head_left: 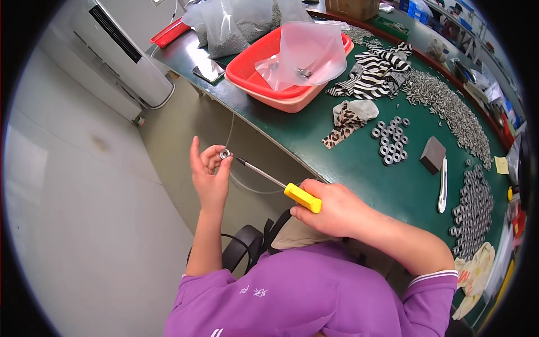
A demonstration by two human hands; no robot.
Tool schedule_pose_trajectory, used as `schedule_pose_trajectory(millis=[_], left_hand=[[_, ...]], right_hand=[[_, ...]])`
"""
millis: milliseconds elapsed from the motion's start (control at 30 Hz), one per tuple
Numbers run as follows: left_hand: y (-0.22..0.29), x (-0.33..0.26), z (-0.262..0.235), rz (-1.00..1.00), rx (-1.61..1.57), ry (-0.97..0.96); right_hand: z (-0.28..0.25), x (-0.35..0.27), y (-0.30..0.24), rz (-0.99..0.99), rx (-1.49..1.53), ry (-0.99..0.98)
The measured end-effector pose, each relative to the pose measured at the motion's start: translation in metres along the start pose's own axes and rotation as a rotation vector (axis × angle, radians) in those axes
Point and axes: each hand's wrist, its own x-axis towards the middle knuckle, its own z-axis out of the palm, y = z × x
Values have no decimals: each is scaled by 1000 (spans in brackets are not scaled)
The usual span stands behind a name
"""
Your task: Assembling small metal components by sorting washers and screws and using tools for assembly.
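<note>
My left hand (211,177) is raised to the left of the bench, over the floor. Its thumb and a finger pinch a small round metal ring (225,154) with a hole through the middle; the other fingers stick up. My right hand (332,209) is wrapped round the yellow handle of a screwdriver-like hand tool (303,197). The tool's slim metal shaft ends in a dark tip that points at the ring, with a small gap between them. What kind of tip it is, I cannot make out.
On the green bench (359,168) lie a group of metal rings (390,140), a grey block (433,154), a white utility knife (443,185) and cloths (370,73). Small metal pins (449,106) and more rings (473,208) cover the right side. A red basket (252,67) holds plastic bags.
</note>
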Motion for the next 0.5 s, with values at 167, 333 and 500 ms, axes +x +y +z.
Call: schedule_pose_trajectory(millis=[167, 333, 500], left_hand=[[-14, 5, -14, -356, -522, -81], [-24, 6, -17, -615, -1134, -124], [-27, 7, -20, -648, -1221, -132]], right_hand=[[0, -1, 0, -6, 30, -16], [-1, -3, 0, 0, 47, -9], [0, -2, 0, -4, 45, -9]])
